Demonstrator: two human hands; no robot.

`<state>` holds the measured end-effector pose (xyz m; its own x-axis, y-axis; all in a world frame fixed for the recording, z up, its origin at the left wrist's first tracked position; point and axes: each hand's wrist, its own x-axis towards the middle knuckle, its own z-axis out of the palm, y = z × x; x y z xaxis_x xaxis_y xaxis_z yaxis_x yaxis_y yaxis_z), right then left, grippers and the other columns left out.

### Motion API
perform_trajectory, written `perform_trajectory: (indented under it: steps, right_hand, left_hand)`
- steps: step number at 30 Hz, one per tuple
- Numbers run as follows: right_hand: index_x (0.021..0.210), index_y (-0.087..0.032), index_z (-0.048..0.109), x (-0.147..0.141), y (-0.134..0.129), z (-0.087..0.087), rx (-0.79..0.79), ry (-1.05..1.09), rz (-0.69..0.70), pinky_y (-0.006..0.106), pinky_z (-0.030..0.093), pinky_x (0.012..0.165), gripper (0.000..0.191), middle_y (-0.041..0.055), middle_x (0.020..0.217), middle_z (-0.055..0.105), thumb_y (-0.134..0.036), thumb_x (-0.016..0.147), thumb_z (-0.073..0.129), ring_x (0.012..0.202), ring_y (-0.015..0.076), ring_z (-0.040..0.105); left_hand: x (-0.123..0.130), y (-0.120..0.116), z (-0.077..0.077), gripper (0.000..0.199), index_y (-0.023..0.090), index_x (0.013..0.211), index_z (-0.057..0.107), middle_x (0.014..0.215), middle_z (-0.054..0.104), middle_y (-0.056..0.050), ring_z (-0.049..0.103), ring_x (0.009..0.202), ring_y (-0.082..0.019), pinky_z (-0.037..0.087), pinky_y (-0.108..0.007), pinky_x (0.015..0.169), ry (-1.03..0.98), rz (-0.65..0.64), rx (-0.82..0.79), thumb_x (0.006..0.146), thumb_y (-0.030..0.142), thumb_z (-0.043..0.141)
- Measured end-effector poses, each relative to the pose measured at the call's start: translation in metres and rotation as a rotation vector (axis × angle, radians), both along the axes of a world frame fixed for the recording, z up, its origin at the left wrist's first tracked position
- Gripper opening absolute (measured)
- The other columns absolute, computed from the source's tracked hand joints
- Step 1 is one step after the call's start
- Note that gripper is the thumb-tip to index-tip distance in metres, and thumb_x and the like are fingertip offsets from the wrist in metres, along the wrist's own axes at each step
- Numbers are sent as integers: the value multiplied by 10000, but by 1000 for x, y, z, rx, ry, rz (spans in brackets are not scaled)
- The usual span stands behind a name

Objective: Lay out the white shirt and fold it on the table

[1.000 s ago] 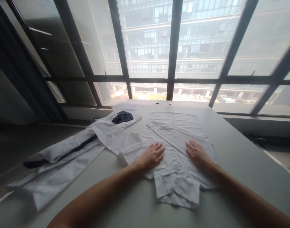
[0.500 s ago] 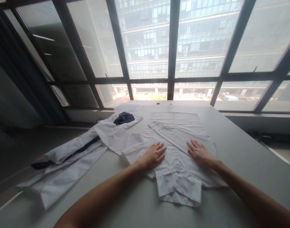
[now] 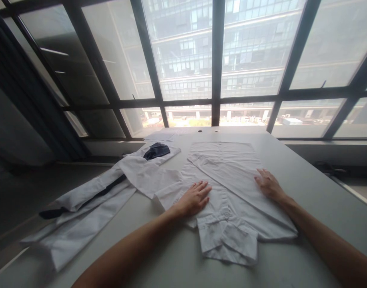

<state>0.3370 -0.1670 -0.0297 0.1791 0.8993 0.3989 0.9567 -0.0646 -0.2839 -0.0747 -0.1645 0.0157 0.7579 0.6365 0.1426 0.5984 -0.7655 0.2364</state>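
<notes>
A white shirt (image 3: 231, 172) lies spread on the table, its collar (image 3: 228, 242) towards me and its hem at the far end. One sleeve (image 3: 153, 176) stretches out to the left; a long fold runs slantwise across the body. My left hand (image 3: 194, 198) rests flat on the shirt's left shoulder area, fingers extended. On the right edge of the shirt lies my right hand (image 3: 269, 185), also flat with its fingers stretched out. Neither hand grips the cloth.
To the left, more white garments with dark navy parts (image 3: 90, 196) lie along the table edge, partly hanging over it. The white table (image 3: 306, 196) reaches to large windows (image 3: 186, 52). A dark curtain (image 3: 30, 92) hangs at left. Papers (image 3: 159, 135) lie at the far left corner.
My right hand has slid right across the shirt to its right edge, and the cloth near the right shoulder is spread further out. My left hand has stayed in place.
</notes>
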Motion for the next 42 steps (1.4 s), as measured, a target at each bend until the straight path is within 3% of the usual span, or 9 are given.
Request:
perform_trajectory:
  steps: [6, 10, 14, 20, 24, 29, 33, 37, 42]
  right_hand:
    - [1475, -148, 509, -16, -11, 8, 60, -174, -42, 669, 252, 1183, 547, 210, 1592, 423, -410, 1048, 291, 1514, 368, 316]
    - [1490, -136, 506, -28, -18, 17, 30, -197, 114, 602, 248, 1216, 541, 192, 1620, 398, -356, 1041, 301, 1535, 331, 286]
    - [1465, -151, 560, -30, -18, 15, -158, -159, 228, 499, 307, 1221, 537, 159, 1578, 475, -375, 1029, 339, 1487, 303, 393]
    - [1434, -171, 594, -25, -14, 5, -169, -131, 237, 545, 349, 1196, 525, 158, 1541, 519, -366, 1014, 346, 1455, 330, 440]
    - [1419, -122, 598, -21, -12, 2, -156, -142, 252, 518, 350, 1197, 547, 194, 1533, 519, -382, 1018, 333, 1449, 336, 452]
    - [1390, -143, 626, -15, -7, -6, -147, -108, 269, 495, 350, 1196, 533, 202, 1513, 540, -391, 988, 379, 1436, 352, 466]
    - [1374, -158, 645, -6, -2, -17, -117, -92, 284, 506, 368, 1182, 554, 215, 1488, 559, -429, 980, 364, 1414, 365, 491]
    - [1367, -168, 651, 0, 4, -26, -106, -72, 293, 528, 373, 1183, 586, 203, 1490, 560, -486, 954, 383, 1408, 371, 499]
    - [1353, -188, 661, 1, 6, -26, -106, -45, 274, 545, 375, 1184, 582, 183, 1481, 576, -494, 938, 391, 1395, 363, 517]
  left_hand:
    - [0, -2, 3, 489, 213, 1513, 506, 1630, 389, -146, 330, 1522, -324, 313, -533, 1240, 7, -5, 17, 1046, 358, 491]
    - [0, -2, 3, 485, 210, 1506, 511, 1622, 401, -149, 341, 1517, -323, 318, -542, 1234, 2, -8, 20, 1048, 368, 481]
    - [0, -5, 5, 511, 183, 1527, 474, 1612, 415, -159, 352, 1512, -322, 305, -560, 1233, 12, 11, 16, 1050, 366, 473]
    - [-13, 5, 26, 442, 183, 1426, 580, 1428, 628, -125, 579, 1329, -271, 432, -448, 1158, -54, 173, 144, 1039, 378, 495]
    - [-53, 42, 60, 358, 190, 1316, 666, 1310, 703, -93, 667, 1186, -245, 517, -347, 1048, -159, 448, 216, 1001, 293, 529]
    - [-140, 90, 94, 350, 127, 1250, 695, 1301, 692, -142, 639, 1208, -284, 492, -369, 1070, -226, 946, 340, 977, 228, 500]
    - [-203, 99, 92, 340, 111, 1205, 703, 1373, 608, -202, 572, 1256, -366, 488, -484, 1048, -178, 1242, 378, 953, 233, 510]
    - [-242, 100, 78, 399, 100, 1248, 664, 1359, 559, -293, 511, 1290, -458, 473, -598, 987, -196, 1462, 249, 933, 319, 552]
    - [-259, 109, 73, 434, 107, 1316, 630, 1304, 636, -245, 586, 1233, -403, 489, -538, 1003, -238, 1415, 179, 939, 296, 526]
